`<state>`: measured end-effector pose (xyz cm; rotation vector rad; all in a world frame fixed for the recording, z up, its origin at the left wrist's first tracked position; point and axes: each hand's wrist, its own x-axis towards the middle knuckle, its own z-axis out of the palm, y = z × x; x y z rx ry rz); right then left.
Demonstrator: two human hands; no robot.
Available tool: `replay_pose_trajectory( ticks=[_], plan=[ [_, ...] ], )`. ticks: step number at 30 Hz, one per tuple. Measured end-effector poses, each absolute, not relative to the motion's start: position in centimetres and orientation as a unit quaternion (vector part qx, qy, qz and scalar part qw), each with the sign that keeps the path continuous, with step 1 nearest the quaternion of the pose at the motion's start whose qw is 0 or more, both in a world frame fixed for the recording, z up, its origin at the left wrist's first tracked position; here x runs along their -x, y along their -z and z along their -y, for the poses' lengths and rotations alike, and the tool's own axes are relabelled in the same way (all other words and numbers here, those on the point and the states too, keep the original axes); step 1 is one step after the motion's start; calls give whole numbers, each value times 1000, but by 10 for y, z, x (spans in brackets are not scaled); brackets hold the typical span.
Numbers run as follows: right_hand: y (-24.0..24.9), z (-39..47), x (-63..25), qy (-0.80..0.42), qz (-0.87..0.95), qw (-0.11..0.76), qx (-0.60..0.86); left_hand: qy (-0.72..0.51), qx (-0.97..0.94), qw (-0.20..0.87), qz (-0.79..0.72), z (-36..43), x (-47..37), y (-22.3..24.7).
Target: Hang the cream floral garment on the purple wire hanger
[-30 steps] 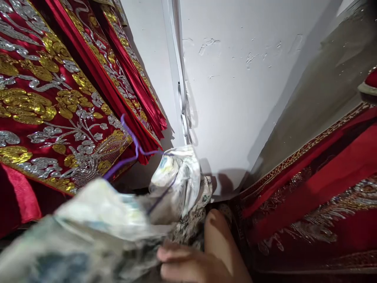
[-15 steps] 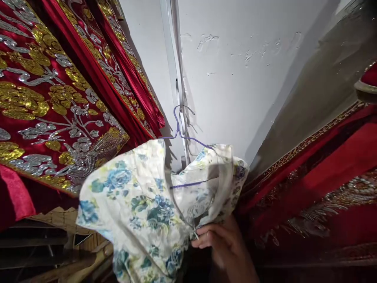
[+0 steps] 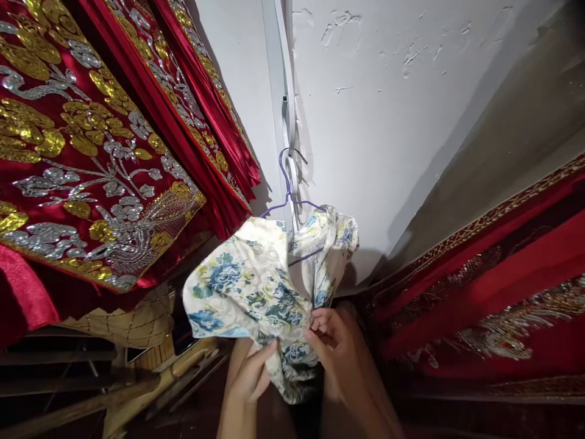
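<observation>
A white garment with blue and green flowers hangs on a purple hanger, which is hooked on a white strip on the wall. My right hand pinches the garment at the lower end of its neck opening. Lower and to the left, my left hand has thumb and fingers closed on the garment's lower front. The lower part of the garment is bunched up between and below both hands.
Red cloth with gold and silver embroidery hangs at the left. More red embroidered cloth slants across the right. A wooden chair stands at the lower left. Behind the hanger is a white wall.
My left hand has come into view and taken hold of the garment. The garment has been drawn in narrower, its left sleeve shifting right. My right hand stays near the neckline.
</observation>
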<state>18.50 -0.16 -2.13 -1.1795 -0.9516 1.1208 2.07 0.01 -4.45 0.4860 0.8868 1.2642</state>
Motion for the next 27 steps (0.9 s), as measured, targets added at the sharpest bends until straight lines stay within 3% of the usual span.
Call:
replay_pose_trajectory(
  ticks=[13,27],
  plan=[
    [32,-2,-187,-429,426,575,552,-564,-76,709,-416,1,-23,39],
    [21,4,-189,-434,406,590,547,-575,-114,686,-431,4,-21,32]
  ],
)
